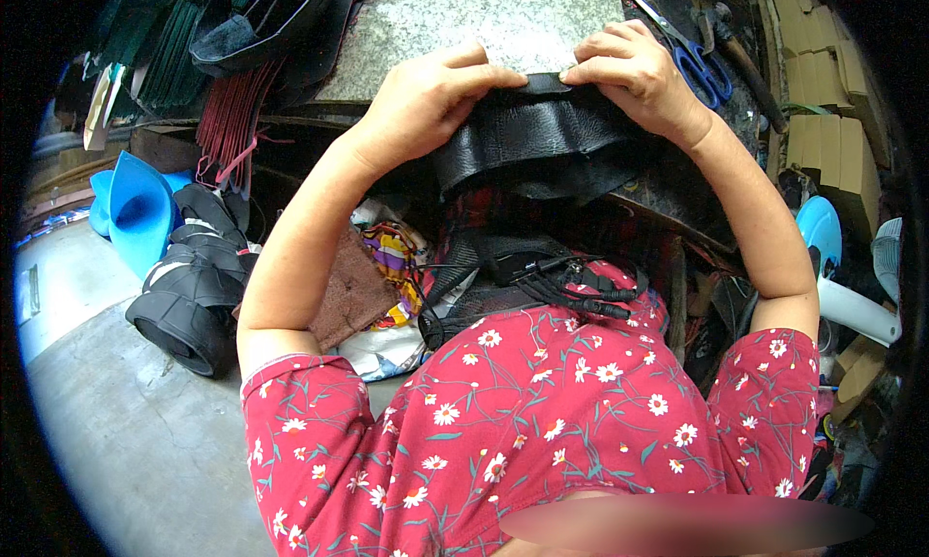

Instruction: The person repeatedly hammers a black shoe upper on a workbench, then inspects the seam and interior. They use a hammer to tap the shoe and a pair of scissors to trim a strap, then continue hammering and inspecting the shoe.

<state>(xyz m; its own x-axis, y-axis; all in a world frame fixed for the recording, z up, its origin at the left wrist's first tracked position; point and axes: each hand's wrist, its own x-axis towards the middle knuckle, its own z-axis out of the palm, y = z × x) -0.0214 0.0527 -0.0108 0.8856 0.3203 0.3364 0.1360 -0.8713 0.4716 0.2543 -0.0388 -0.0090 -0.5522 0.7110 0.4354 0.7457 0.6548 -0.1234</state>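
Note:
A piece of black, grained leather [523,146] hangs in folds over the near edge of a speckled stone slab [464,20]. Its narrow upper edge lies on the slab, where both hands meet it. My left hand [431,97] is closed, thumb and forefinger pressed on that edge from the left. From the right, my right hand [634,78] pinches the same edge with bent fingers, a short gap from the left fingertips. The underside of the leather and part of the left fingers are hidden.
Blue-handled scissors [704,73] and a hammer [750,63] lie right of the slab. Black leather pieces [261,39] and red strips [237,117] sit at its left. Yellowish blocks [827,150] are stacked far right; a black bag-like bundle [194,296] rests on the floor.

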